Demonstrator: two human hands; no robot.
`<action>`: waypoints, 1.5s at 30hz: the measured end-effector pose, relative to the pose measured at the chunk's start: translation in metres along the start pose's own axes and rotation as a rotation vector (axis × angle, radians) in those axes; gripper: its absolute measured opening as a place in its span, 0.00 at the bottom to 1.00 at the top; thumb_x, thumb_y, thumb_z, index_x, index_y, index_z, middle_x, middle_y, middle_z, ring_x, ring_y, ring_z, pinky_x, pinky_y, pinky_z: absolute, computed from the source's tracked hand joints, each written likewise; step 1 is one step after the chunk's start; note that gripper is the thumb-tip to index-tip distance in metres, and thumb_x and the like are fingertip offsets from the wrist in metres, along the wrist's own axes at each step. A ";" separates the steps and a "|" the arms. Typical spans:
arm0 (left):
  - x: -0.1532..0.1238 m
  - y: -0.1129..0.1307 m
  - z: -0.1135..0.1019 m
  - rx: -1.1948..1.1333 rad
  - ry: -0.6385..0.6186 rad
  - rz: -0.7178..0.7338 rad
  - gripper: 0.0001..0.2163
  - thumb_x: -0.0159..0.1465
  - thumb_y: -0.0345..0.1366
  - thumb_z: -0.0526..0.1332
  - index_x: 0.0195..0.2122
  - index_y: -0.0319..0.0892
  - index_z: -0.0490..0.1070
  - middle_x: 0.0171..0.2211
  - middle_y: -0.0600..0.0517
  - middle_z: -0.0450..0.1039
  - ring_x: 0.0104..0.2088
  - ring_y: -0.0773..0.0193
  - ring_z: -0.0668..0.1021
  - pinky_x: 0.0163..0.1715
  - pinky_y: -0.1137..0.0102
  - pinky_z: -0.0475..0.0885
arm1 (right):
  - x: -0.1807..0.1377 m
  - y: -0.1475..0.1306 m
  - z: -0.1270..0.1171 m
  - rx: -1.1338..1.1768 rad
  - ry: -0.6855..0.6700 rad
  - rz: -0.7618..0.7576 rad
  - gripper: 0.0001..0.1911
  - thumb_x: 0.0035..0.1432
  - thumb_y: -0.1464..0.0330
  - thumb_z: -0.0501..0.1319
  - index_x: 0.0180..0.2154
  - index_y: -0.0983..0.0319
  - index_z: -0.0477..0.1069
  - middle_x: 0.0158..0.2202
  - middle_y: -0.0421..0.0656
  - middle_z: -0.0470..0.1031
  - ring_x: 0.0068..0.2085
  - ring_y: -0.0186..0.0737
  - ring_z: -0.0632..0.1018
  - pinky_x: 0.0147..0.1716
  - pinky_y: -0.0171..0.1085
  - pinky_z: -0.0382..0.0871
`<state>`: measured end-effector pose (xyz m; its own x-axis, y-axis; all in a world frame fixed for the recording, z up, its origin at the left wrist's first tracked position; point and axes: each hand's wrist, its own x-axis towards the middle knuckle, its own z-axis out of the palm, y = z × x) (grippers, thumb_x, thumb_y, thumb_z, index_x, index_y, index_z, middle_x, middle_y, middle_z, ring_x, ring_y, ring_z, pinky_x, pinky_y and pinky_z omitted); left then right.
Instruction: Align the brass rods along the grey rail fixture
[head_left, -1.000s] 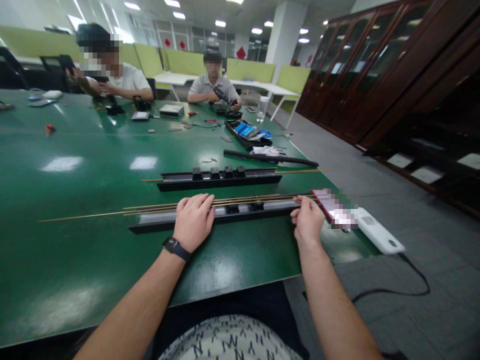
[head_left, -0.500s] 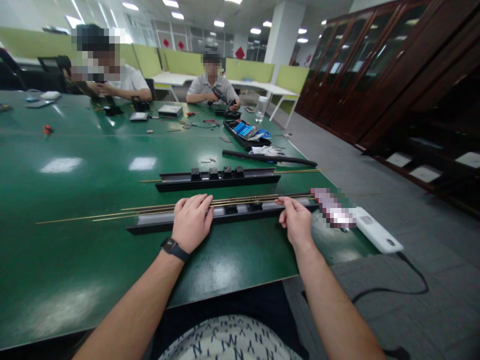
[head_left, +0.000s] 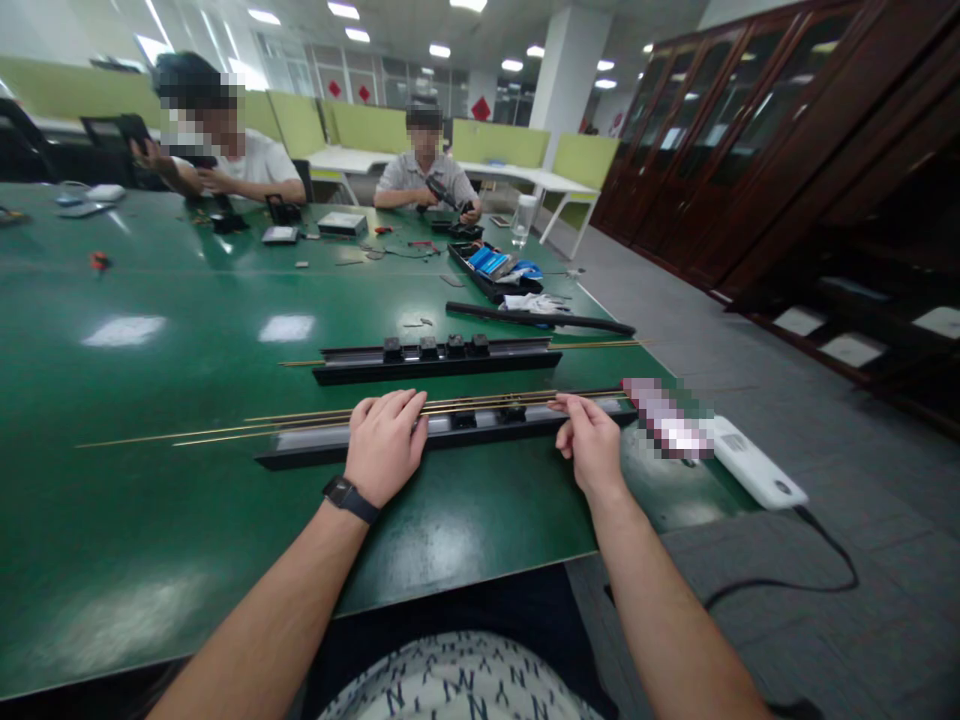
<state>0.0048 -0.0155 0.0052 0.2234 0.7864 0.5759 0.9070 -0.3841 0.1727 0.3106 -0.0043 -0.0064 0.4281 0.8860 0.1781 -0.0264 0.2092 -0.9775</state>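
Close to me on the green table lies a black channel rail [head_left: 300,456] with a pale inner face and small black blocks [head_left: 513,409] in it. Several thin brass rods [head_left: 300,414] run lengthwise over it and stick out past its left end. Closed over the rods at the rail's left part is my left hand [head_left: 386,437], its fingertips partly hidden. Farther right, my right hand [head_left: 591,440] pinches a brass rod between thumb and fingertips, other fingers curled. A second black rail [head_left: 435,368], bearing several black blocks and brass rods, lies just beyond.
Past the rails are a black strip [head_left: 540,318], a glove [head_left: 534,303] and a black tray [head_left: 487,285] with blue items. A blurred phone-like object [head_left: 664,418] and a white device [head_left: 757,465] with a cable lie right. Two people [head_left: 247,165] work across the table.
One brass rod has slid slightly left, its left end now farther out. Both hands keep nearly the same place. The person at far left has raised a hand holding a dark object.
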 end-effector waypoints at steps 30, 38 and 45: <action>0.000 0.001 -0.001 -0.025 -0.018 -0.019 0.16 0.75 0.38 0.55 0.59 0.46 0.77 0.59 0.44 0.80 0.59 0.49 0.80 0.60 0.50 0.65 | -0.008 -0.005 0.005 -0.042 -0.185 0.033 0.24 0.61 0.49 0.69 0.45 0.62 0.83 0.44 0.50 0.86 0.16 0.25 0.68 0.10 0.28 0.55; 0.000 0.000 -0.001 -0.021 -0.013 -0.016 0.15 0.75 0.38 0.56 0.58 0.46 0.76 0.59 0.44 0.80 0.58 0.49 0.80 0.59 0.50 0.65 | -0.005 -0.005 0.003 0.001 -0.082 0.021 0.23 0.60 0.49 0.69 0.44 0.63 0.82 0.44 0.51 0.86 0.16 0.26 0.69 0.10 0.29 0.54; 0.000 0.001 -0.001 -0.025 -0.010 -0.015 0.16 0.75 0.38 0.55 0.59 0.46 0.76 0.59 0.44 0.80 0.59 0.49 0.80 0.60 0.50 0.65 | -0.009 -0.005 0.006 -0.053 -0.209 0.038 0.25 0.60 0.47 0.69 0.45 0.61 0.83 0.46 0.50 0.86 0.16 0.26 0.69 0.10 0.29 0.55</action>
<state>0.0050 -0.0160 0.0059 0.2136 0.7969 0.5651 0.9011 -0.3842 0.2012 0.3016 -0.0106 -0.0026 0.2308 0.9605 0.1555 0.0109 0.1573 -0.9875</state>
